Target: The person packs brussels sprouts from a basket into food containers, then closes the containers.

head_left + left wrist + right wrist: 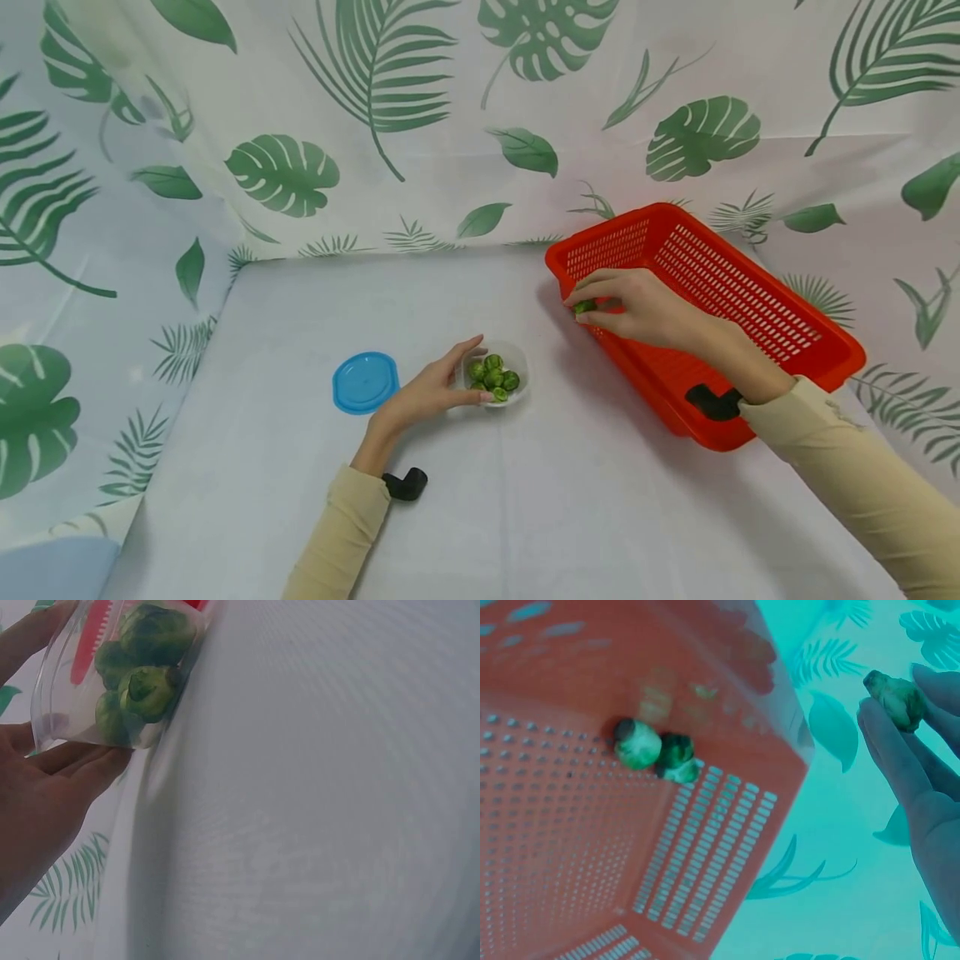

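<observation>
Brussels sprouts [492, 378] sit in a clear bowl [519, 357] gripped by a person's left hand [429, 392]. The right hand [639, 308] pinches another sprout [584, 307] near the left rim of a red basket [757, 325].

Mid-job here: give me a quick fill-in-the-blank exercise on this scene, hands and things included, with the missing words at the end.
1. The left hand grips the clear container, which has several green Brussels ____ in it.
2. In the head view, the lid lies to the ____ of the clear container.
3. The right hand pinches a small vegetable coloured ____.
4. In the head view, the colour of the slotted basket is ____.

Missing words: sprouts; left; green; red.
</observation>
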A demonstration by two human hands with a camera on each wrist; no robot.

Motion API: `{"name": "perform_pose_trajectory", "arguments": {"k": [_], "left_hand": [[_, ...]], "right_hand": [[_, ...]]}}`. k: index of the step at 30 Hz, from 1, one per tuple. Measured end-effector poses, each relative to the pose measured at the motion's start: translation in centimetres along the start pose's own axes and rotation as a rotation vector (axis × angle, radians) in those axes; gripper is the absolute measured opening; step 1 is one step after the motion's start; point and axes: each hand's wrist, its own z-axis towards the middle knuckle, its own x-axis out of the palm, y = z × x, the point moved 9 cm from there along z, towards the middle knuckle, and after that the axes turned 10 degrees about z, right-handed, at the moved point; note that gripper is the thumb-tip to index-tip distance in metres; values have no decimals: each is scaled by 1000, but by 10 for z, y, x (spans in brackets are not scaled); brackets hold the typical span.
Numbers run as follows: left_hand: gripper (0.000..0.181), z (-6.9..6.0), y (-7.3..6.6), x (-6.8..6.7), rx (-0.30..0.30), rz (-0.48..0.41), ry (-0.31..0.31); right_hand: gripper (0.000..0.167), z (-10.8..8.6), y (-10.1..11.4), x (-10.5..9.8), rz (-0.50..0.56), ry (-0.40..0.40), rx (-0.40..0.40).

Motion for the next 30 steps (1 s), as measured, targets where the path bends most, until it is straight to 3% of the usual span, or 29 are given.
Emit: {"name": "perform_pose_trajectory", "arguments": {"k": [14,30], "left_hand": [[94,2,-1,3,6,-2,8],[93,-1,2,0,-13,-6,3]], "right_hand": [[26,7,9,24,88,59,17],[22,19,26,63,203,173,-63]]}}
